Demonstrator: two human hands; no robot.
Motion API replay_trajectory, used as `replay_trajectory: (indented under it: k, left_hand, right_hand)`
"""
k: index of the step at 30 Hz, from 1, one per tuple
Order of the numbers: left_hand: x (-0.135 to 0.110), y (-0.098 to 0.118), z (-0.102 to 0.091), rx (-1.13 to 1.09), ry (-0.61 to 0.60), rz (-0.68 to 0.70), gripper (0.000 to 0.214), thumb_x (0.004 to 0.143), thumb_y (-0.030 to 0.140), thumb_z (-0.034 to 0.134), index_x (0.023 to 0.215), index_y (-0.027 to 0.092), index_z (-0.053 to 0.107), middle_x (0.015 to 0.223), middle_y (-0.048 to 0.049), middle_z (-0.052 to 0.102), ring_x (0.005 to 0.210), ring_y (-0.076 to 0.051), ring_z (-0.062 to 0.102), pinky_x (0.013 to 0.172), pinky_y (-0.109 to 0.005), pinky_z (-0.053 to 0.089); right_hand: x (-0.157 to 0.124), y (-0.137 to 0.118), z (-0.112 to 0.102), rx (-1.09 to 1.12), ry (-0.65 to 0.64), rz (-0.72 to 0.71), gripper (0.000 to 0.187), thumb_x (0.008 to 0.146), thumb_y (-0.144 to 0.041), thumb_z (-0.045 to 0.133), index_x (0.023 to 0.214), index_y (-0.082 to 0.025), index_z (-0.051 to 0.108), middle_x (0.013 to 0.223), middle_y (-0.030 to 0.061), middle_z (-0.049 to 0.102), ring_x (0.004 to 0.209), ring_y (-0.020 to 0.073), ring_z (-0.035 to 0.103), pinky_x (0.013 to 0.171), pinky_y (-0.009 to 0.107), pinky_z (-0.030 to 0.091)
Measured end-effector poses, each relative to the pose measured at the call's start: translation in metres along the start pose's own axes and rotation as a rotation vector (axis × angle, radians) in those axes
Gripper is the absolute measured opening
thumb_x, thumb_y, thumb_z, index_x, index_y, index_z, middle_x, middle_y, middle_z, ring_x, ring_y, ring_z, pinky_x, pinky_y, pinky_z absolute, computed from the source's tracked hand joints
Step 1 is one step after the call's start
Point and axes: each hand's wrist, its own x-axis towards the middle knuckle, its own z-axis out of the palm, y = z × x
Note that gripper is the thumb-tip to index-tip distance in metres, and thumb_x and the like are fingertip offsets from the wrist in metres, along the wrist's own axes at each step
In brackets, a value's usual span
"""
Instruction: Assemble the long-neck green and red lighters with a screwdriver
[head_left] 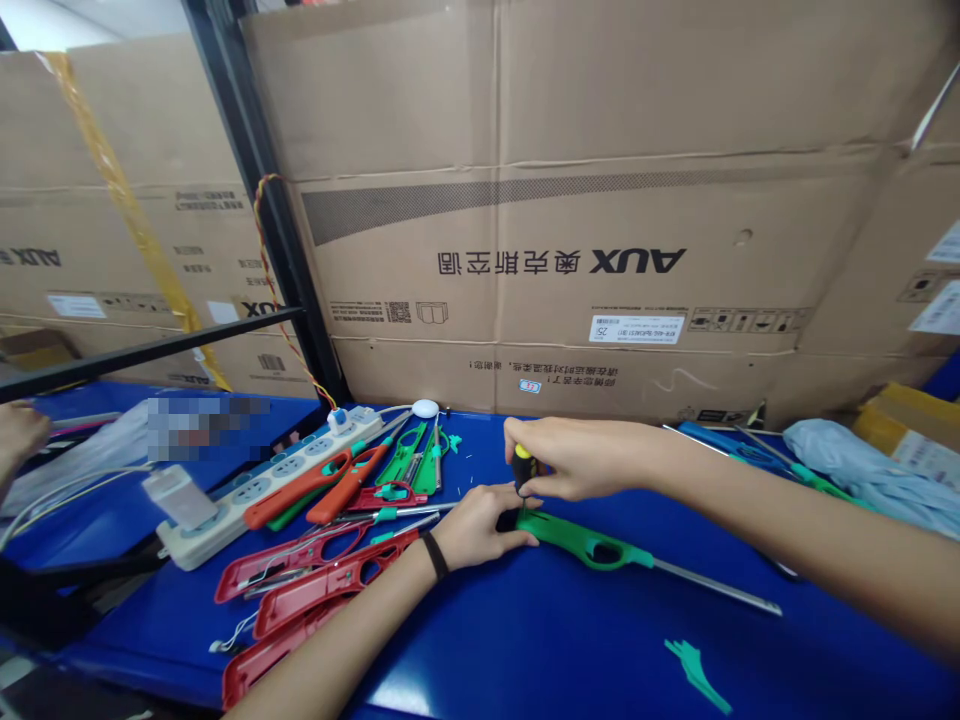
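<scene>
Green lighter lies flat on the blue table, directly under both hands. It's a long-reach type: plastic handle body with a trigger loop, thin metal tube running out past the right forearm.

Left hand is closed down on the butt end of the handle, fingers curled over it, pinning it to the table. Right hand sits just above, fingers pinched shut around a small screwdriver with a yellow-black grip — held upright, tip down into the handle end right beside the left fingertips.

Handling, my read:
- Light, hollow plastic shell; stiff enough to press on, but it likely flexes or cracks if squeezed hard near the seam.
- Smooth plastic on a glossy table — it will probably skate under screwdriver torque unless pinned, as the left hand does now.
- Best hold is the wide handle body. The metal tube is thin, likely bends, and gives poor leverage.
- Any screws would be tiny and easy to lose on this surface.

Around the hands: beyond the left wrist, a pile of red shell halves and more orange and green lighters, then a white power strip. Near the right elbow, a loose green plastic piece. Cardboard boxes stand behind. Another person's hand sits well off to the left.
</scene>
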Motion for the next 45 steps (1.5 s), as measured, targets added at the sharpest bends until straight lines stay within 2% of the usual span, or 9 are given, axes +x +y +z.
replay_trajectory:
  k: [5,12,16,20,23,29,33,38,45]
  left_hand:
    - [0.0,0.001,0.0,0.008,0.0,-0.001,0.042,0.078,0.037,0.069,0.116,0.021,0.062,0.116,-0.0061,0.064,0.108,-0.024,0.059,0.094,-0.031,0.044]
    - [0.0,0.006,-0.002,0.038,0.016,0.006,0.04,0.076,0.036,0.072,0.112,0.02,0.065,0.101,-0.0065,0.068,0.101,-0.024,0.061,0.097,-0.035,0.041]
    - [-0.001,0.004,0.0,0.018,0.048,0.007,0.038,0.075,0.036,0.072,0.109,0.02,0.065,0.103,-0.0058,0.068,0.101,-0.023,0.06,0.095,-0.033,0.041]
    - [-0.001,0.004,0.0,0.036,0.065,0.053,0.028,0.077,0.038,0.07,0.097,0.018,0.067,0.1,-0.006,0.068,0.098,-0.022,0.06,0.091,-0.03,0.044]
    - [0.0,0.005,-0.001,0.016,0.071,0.073,0.026,0.077,0.037,0.07,0.094,0.018,0.067,0.098,-0.0054,0.069,0.097,-0.021,0.061,0.096,-0.032,0.04]
    - [-0.001,0.003,0.001,-0.001,0.058,0.038,0.035,0.077,0.039,0.07,0.107,0.02,0.065,0.103,-0.0065,0.068,0.1,-0.022,0.061,0.101,-0.036,0.036]
    - [-0.001,0.002,0.001,0.0,0.06,0.013,0.036,0.078,0.038,0.069,0.11,0.021,0.065,0.105,-0.0071,0.067,0.105,-0.024,0.058,0.099,-0.035,0.038]
    - [-0.001,0.001,0.003,0.021,0.056,-0.024,0.036,0.076,0.038,0.071,0.107,0.021,0.066,0.099,-0.0058,0.067,0.099,-0.023,0.058,0.094,-0.034,0.042]
    - [0.0,0.0,0.0,0.071,0.057,0.018,0.035,0.077,0.039,0.068,0.106,0.02,0.066,0.099,-0.0066,0.065,0.099,-0.023,0.058,0.091,-0.033,0.043]
  right_hand:
    - [0.007,-0.007,-0.003,-0.259,0.054,0.138,0.033,0.079,-0.042,0.059,0.088,-0.011,0.063,0.068,0.0098,0.065,0.058,0.0207,0.06,0.045,0.025,0.028]
    - [0.013,-0.005,0.003,-0.376,0.136,0.286,0.058,0.091,-0.055,0.036,0.071,-0.011,0.069,0.066,0.015,0.067,0.065,0.025,0.064,0.055,0.029,0.036]
    - [0.003,-0.002,0.012,-0.121,0.165,0.158,0.045,0.094,-0.05,0.034,0.085,-0.018,0.064,0.077,0.0065,0.069,0.064,0.0188,0.061,0.052,0.026,0.033]
    - [-0.01,-0.003,0.013,0.06,0.066,0.058,0.016,0.079,-0.035,0.062,0.085,-0.02,0.06,0.083,0.0019,0.065,0.074,0.0169,0.059,0.056,0.023,0.035]
    - [-0.014,-0.001,0.01,0.113,-0.035,0.085,0.025,0.065,-0.013,0.066,0.088,-0.02,0.059,0.093,0.0028,0.062,0.082,0.0171,0.057,0.059,0.022,0.037]
    - [-0.005,-0.001,0.009,0.012,0.085,0.137,0.013,0.081,-0.028,0.057,0.09,-0.019,0.059,0.076,0.0031,0.065,0.062,0.0155,0.057,0.049,0.022,0.031]
    - [0.011,-0.004,0.01,-0.177,0.153,0.315,0.036,0.088,-0.047,0.048,0.083,-0.016,0.066,0.06,0.0058,0.064,0.058,0.0197,0.061,0.05,0.025,0.035]
    - [0.027,-0.004,0.014,-0.26,0.209,0.583,0.062,0.094,-0.053,0.027,0.087,-0.01,0.071,0.075,0.0192,0.069,0.074,0.0269,0.066,0.06,0.033,0.045]
    - [0.012,-0.008,0.016,-0.251,0.177,0.519,0.06,0.091,-0.059,0.033,0.09,-0.012,0.069,0.081,0.0169,0.071,0.078,0.0278,0.067,0.062,0.032,0.045]
